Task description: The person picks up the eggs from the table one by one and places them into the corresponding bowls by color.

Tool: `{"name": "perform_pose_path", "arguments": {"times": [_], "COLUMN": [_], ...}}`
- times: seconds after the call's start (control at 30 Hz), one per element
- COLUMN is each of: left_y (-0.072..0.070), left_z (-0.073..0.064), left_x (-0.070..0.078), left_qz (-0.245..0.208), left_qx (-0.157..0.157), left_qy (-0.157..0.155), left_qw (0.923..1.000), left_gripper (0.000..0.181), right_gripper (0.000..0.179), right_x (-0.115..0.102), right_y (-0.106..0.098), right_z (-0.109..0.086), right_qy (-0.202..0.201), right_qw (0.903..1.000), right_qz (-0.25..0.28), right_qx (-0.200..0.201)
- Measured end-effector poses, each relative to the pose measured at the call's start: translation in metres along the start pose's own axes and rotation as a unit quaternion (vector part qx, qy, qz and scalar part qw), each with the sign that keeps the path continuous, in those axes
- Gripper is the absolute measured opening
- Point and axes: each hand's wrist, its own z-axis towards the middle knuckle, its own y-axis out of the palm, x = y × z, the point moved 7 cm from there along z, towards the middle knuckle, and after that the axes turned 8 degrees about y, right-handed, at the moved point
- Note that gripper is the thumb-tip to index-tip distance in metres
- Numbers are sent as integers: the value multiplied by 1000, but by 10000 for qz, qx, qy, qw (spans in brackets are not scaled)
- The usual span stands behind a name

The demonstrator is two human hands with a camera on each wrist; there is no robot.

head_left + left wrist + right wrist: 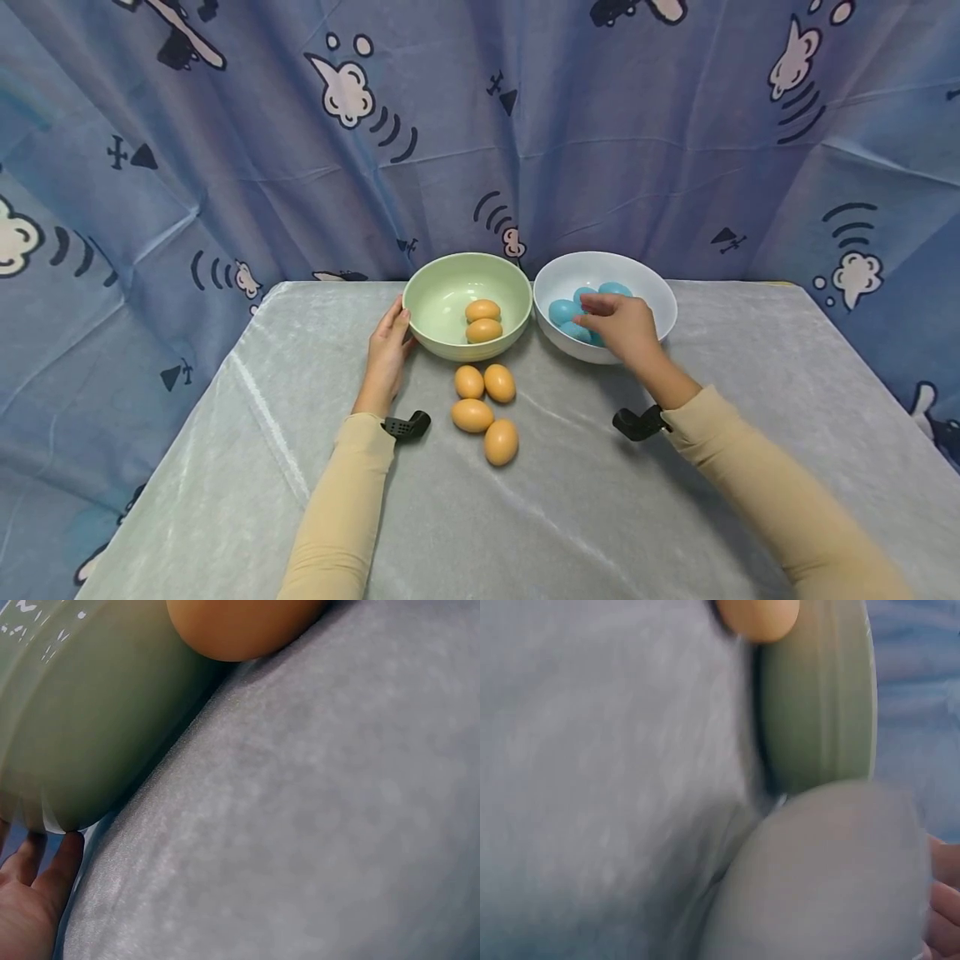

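My left hand point(386, 357) touches the left side of a light green bowl point(435, 287). In the left wrist view, fingertips point(70, 844) meet the bowl's lower wall. Two orange-brown eggs point(483, 331) lie inside the green bowl. Over the right part of a white bowl point(660, 304) is my right hand point(628, 329), its fingertips and thumb close to the blue eggs point(564, 312). No egg shows clearly lifted in it. The right wrist view is blurred, and the white bowl's wall point(825, 877) hides most of the fingers there.
Several orange-brown eggs point(500, 442) sit in a cluster on the grey cloth-covered table point(570, 508), just in front of the green bowl. The two bowls stand side by side near the table's back edge. Behind them hangs a blue patterned curtain point(450, 100).
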Motion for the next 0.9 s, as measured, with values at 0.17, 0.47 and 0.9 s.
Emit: {"name": "perform_pose_path", "arguments": {"times": [0.17,0.47,0.9], "left_y": [0,-2,0], "left_z": [0,-1,0], "left_x": [0,1,-1], "left_qz": [1,32,5], "left_qx": [1,-76,23], "left_qy": [19,-33,-7], "left_qw": [10000,10000,10000], "left_gripper": [53,56,55], "right_gripper": [42,43,46], "right_x": [-15,-27,-3], "right_y": [3,39,80], "right_z": [-21,-53,-55], "right_qy": [-314,-410,-96], "right_qw": [9951,9877,9894], "right_qz": [913,1422,1063], "right_qx": [218,-494,-989]}}
